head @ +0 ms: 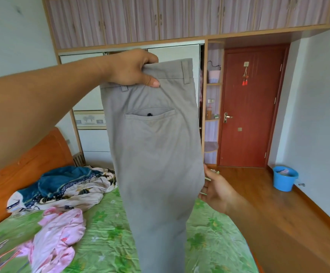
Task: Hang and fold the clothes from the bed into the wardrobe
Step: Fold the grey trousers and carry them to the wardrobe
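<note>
Grey cotton trousers [156, 154] hang in the middle of our view, seat side towards us, the buttoned back pocket facing out and the legs dropping straight towards 6 o'clock, out of frame. Our left arm stretches in from 9 o'clock, almost level, wrist bent slightly down. The left hand [129, 68] pinches the waistband at 12 o'clock of the garment, thumb pressed flat on the front and fingers curled over the top edge. Our right hand [217, 191] comes up from 4 o'clock, palm turned towards the cloth, thumb raised, touching the trousers' right edge. Its fingers slip behind the fabric, so we cannot tell whether they grip it. Under the trousers lies the bed [209, 243] with its green flowered sheet. On it, at 7 o'clock, sits a crumpled pink garment [59, 233], and at 9 o'clock a blue and floral heap [67, 186]. Behind the trousers at 11 o'clock stands the wardrobe [93, 142], and at 3 o'clock a blue bucket [284, 178] rests on the wooden floor.
</note>
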Demonstrator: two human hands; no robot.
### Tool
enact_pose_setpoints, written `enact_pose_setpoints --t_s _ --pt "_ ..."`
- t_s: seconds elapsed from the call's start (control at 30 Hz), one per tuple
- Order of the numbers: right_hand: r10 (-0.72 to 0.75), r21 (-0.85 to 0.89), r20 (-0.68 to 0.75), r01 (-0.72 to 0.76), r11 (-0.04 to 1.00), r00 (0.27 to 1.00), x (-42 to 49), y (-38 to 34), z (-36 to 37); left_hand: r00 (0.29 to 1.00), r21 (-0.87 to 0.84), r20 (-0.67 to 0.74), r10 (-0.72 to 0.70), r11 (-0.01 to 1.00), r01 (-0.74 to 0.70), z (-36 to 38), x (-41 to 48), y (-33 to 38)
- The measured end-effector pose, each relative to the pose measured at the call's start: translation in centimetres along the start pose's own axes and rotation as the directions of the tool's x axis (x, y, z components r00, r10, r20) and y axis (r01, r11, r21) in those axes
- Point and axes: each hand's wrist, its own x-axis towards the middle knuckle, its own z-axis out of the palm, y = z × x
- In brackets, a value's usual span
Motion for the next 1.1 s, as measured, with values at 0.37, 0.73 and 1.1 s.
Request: enact_pose_setpoints --t_s 0.37,0.73,1.1 --pt "0.262 -0.333 0.15 -0.201 0.921 0.953 -3.4 1.8 1.8 0.994 0.003 -0.022 -0.104 0.995 0.104 -2.4 -3.3 1.6" --pt "-0.107 0.159 0.304 0.06 0.985 0.946 -3.9 -0.8 -1.4 0.974 -0.046 0.04 -0.225 0.973 0.227 -2.8 -6.8 3.1" --pt "-0.271 -0.684 0.271 0.383 0.621 0.924 -8.4 -7.0 -0.9 0.978 -0.091 0.091 -0.186 0.977 0.195 -2.8 -8.2 7.0"
